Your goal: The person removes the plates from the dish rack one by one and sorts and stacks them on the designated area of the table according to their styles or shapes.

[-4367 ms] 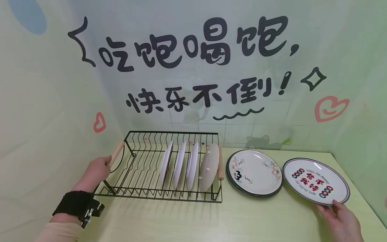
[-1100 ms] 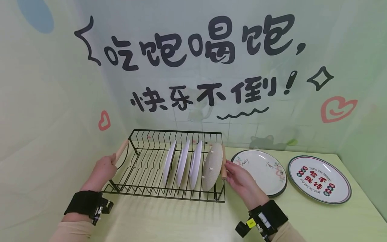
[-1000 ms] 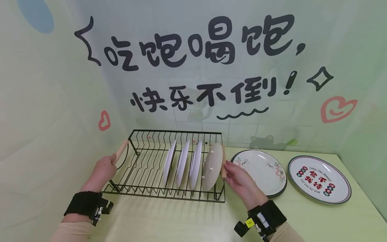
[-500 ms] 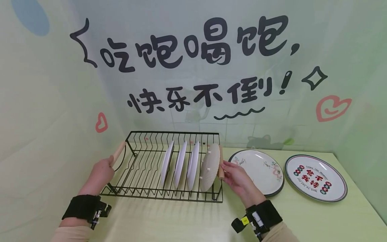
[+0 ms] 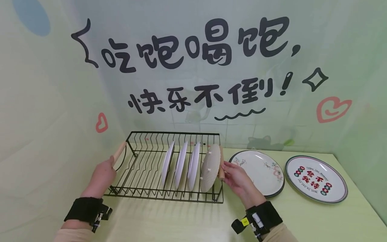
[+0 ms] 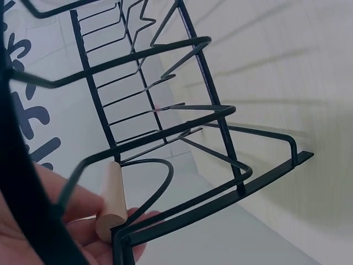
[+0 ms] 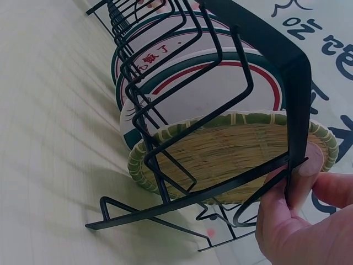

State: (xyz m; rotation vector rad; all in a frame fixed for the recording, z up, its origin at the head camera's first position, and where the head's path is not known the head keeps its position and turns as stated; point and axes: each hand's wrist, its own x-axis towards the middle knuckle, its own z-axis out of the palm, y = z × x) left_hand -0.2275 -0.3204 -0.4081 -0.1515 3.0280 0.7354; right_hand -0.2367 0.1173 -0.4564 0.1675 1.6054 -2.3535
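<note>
A black wire dish rack [image 5: 163, 198] stands on the table, with three white plates [image 5: 180, 166] upright in its slots. At its right end a round woven bamboo tray [image 5: 210, 168] leans upright, its woven face plain in the right wrist view. My left hand [image 5: 104, 173] grips the left wooden handle [image 6: 114, 196] between thumb and curled fingers. On the other side, my right hand [image 5: 240, 179] pinches the right wooden handle [image 5: 221, 154], thumb and fingers around it in the right wrist view. Both rack ends appear to rest on the table.
Right of the rack lies a flower-patterned plate [image 5: 257, 171] on top of a dark-rimmed one. Beyond it is a white plate with red lettering [image 5: 315, 178]. A lettered wall sheet [image 5: 193, 121] hangs close behind the rack.
Earliest, my right hand held the red-lettered plate at the right; it has let go and moved left to the rack's handle. My left hand stays on its handle. The last half second shows almost no motion.
</note>
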